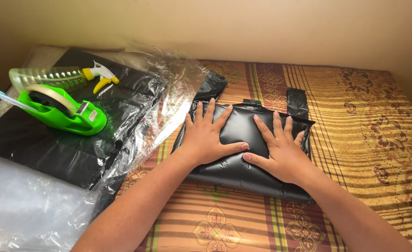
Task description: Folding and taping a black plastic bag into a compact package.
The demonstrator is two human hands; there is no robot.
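Note:
A puffy black plastic bag (237, 175), folded into a packet, lies on the patterned bedcover in the middle of the head view. My left hand (208, 135) presses flat on its left half with fingers spread. My right hand (280, 149) presses flat on its right half, also spread. The two thumbs nearly meet at the centre of the packet. Neither hand grips anything. Two black handle flaps (297, 102) stick out behind the packet.
A green tape dispenser (63, 112) and a clear spray bottle with yellow trigger (61, 75) rest on flat black bags (52, 149) under clear plastic film (168, 88) at left. More clear plastic (24, 205) lies bottom left. A beige wall stands behind the brown striped bedcover (365, 126).

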